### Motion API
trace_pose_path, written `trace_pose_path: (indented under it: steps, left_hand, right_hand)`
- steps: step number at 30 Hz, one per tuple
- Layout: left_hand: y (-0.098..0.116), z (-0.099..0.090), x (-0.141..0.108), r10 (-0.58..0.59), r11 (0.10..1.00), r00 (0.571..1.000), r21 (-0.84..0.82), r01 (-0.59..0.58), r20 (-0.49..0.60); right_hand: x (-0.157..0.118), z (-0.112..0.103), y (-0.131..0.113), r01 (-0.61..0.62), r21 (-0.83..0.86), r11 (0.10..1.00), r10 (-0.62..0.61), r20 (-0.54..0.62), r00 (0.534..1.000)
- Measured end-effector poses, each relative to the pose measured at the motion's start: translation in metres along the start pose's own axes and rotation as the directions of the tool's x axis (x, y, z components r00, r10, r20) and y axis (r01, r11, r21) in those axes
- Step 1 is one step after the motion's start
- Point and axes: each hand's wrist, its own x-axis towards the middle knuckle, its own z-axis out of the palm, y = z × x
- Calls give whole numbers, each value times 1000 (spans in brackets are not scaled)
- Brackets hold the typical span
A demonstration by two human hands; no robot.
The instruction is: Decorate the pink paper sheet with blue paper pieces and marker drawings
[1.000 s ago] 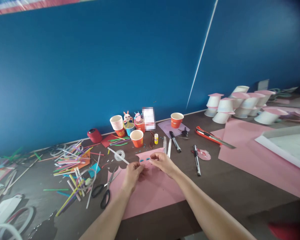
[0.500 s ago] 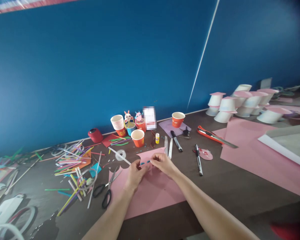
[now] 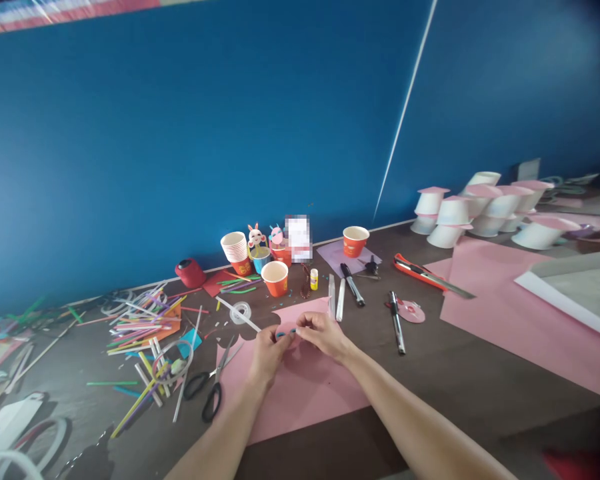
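A small round pink paper piece (image 3: 287,327) with two blue marks on it is held between my hands. My left hand (image 3: 267,353) pinches its left side, fingers closed. The fingers of my right hand (image 3: 324,333) are pressed together at its right side, by one blue mark. Below both hands lies a large pink paper sheet (image 3: 310,400) with cut-out edges. Black-handled scissors (image 3: 215,383) rest partly opened at the sheet's left edge. A clear tape roll (image 3: 241,312) is beyond my left hand, with a white straw (image 3: 240,315) across it.
Colourful straws (image 3: 145,327) are heaped at left. Paper cups (image 3: 275,280), two animal-faced figures and a glue bottle (image 3: 314,279) stand near the wall. Right of my hands are black markers (image 3: 397,323), an orange utility knife (image 3: 420,272) and more pink paper (image 3: 510,313). White cups (image 3: 453,212) stand stacked at far right.
The pink piece has tipped up, so more of its round face shows. My right hand has shifted slightly left and down, and both hands still hold the piece.
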Motion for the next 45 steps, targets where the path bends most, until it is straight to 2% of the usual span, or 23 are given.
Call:
trace_pose_path:
  steps: [14,20,32,38,45]
  left_hand:
    - [-2,-1,0,-31,999,999,-27,32,9]
    - [0,-2,-1,-27,999,1000,-30,27,-4]
    - [-7,-1,0,-1,999,999,-42,3,44]
    - [-4,-2,-1,27,998,997,-54,-23,73]
    - [-1,-5,-3,27,995,993,-93,-16,116]
  right_hand:
    - [1,0,4,24,6,1000,-24,29,999]
    - [2,1,4,73,-7,997,-72,32,997]
    - [0,1,-2,36,-22,999,-35,44,998]
    - [1,0,7,-8,49,999,4,88,996]
    - [4,1,17,-87,223,971,46,185,982]
